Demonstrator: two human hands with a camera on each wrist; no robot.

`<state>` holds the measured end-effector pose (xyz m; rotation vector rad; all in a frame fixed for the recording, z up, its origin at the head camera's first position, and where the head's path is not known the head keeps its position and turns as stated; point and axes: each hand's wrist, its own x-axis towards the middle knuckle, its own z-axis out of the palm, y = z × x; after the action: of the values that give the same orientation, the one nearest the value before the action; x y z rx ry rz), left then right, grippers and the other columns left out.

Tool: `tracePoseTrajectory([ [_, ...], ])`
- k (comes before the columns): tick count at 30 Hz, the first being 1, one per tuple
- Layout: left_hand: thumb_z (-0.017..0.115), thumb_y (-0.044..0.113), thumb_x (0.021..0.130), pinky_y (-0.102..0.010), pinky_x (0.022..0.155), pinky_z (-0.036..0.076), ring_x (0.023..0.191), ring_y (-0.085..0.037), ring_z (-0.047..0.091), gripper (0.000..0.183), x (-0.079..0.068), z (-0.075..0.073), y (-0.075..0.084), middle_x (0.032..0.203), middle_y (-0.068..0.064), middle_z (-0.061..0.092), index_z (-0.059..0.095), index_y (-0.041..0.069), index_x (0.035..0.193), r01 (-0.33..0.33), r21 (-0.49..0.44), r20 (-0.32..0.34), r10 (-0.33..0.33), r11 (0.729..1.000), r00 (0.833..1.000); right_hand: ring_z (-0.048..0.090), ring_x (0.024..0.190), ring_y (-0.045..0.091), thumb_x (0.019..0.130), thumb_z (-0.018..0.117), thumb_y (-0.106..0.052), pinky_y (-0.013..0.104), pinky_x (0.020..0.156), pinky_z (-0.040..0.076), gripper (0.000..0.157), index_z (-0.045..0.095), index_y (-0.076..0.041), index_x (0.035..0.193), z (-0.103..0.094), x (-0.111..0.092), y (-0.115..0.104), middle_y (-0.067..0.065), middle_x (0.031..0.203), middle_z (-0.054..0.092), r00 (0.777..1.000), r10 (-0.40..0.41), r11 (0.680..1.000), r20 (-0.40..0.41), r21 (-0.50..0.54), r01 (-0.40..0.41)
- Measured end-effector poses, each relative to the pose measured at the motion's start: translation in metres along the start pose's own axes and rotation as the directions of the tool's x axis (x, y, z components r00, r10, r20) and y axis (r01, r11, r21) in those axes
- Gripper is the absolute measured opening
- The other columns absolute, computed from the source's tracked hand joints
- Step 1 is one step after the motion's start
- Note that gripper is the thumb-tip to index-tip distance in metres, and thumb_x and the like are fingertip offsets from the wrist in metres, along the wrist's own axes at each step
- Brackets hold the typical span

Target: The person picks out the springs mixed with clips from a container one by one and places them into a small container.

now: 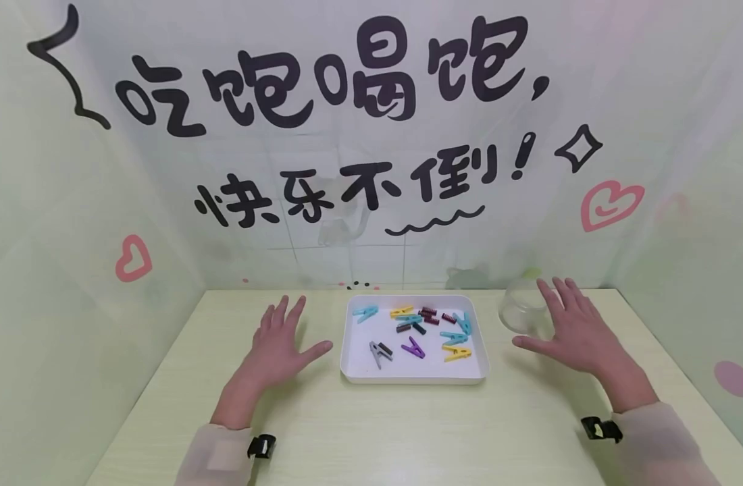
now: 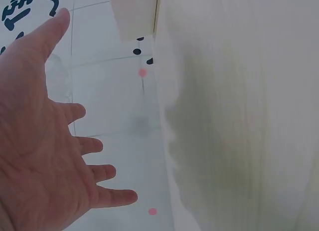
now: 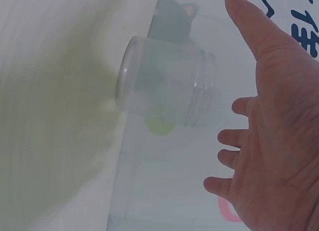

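My left hand (image 1: 278, 351) is held over the table to the left of a white tray (image 1: 414, 380), fingers spread and holding nothing. On the other side, my right hand (image 1: 581, 334) hovers with its fingers extended, close to a clear jar (image 3: 162, 81) that stands upright near the back edge. Inside the tray lie several clothespins, among them a purple clothespin (image 1: 414, 348), a grey clothespin (image 1: 377, 355), a yellow clothespin (image 1: 456, 353) and a blue clothespin (image 1: 365, 312). Small dark ridged pieces (image 1: 448, 318), dark red and black, are scattered between them; their kind is unclear.
The pale wooden table (image 1: 383, 432) ends at a back wall sheet (image 1: 371, 263) printed with large black characters. Similar sheets close off the left and right sides. Each wrist bears a dark strap piece (image 1: 262, 445) by the sleeve.
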<state>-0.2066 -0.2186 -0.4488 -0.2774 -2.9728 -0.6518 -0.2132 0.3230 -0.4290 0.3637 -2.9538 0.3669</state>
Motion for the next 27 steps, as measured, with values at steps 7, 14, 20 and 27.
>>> tracePoseTrajectory([
  [7,0.066,0.072,0.093,-0.078,0.112,0.032,0.153,-0.053,0.019,0.108,0.004,0.005,0.004,0.171,-0.027,0.017,0.02,0.012,0.171,-0.006,-0.123,0.036,0.011,0.992,0.999,0.018,0.153,0.055,0.083,0.078,-0.072,0.075,0.116,0.025,0.124,0.023,0.001,0.166,-0.005,0.009,-0.013,0.034,0.165,0.025,0.997,-0.065,0.998,-0.03,0.008,0.065],
  [14,0.069,0.068,0.094,-0.072,0.113,0.037,0.15,-0.048,0.029,0.105,0.006,0.01,0.008,0.168,-0.023,0.024,0.022,0.015,0.171,-0.016,-0.238,0.066,0.032,0.971,0.997,0.029,0.149,0.052,0.085,0.077,-0.071,0.075,0.112,0.034,0.118,0.025,-0.004,0.167,-0.007,0.018,-0.026,0.029,0.164,0.03,0.996,-0.087,0.993,-0.028,0.077,0.089],
  [20,0.074,0.059,0.095,-0.064,0.114,0.041,0.145,-0.046,0.042,0.101,0.008,0.012,0.013,0.166,-0.02,0.032,0.025,0.014,0.17,-0.026,-0.32,0.085,0.056,0.947,0.995,0.031,0.148,0.051,0.087,0.079,-0.067,0.074,0.11,0.037,0.112,0.028,-0.006,0.166,-0.008,0.023,-0.034,0.028,0.163,0.03,0.996,-0.095,0.979,-0.004,0.179,0.094],
  [27,0.077,0.046,0.097,-0.051,0.103,0.054,0.136,-0.04,0.051,0.093,0.012,0.021,0.015,0.162,-0.022,0.038,0.027,0.015,0.169,-0.015,-0.424,0.125,0.074,0.906,0.989,0.031,0.149,0.047,0.089,0.081,-0.06,0.072,0.113,0.035,0.105,0.032,-0.006,0.164,-0.003,0.03,-0.041,0.023,0.164,0.033,0.991,-0.135,0.952,0.008,0.279,0.127],
])
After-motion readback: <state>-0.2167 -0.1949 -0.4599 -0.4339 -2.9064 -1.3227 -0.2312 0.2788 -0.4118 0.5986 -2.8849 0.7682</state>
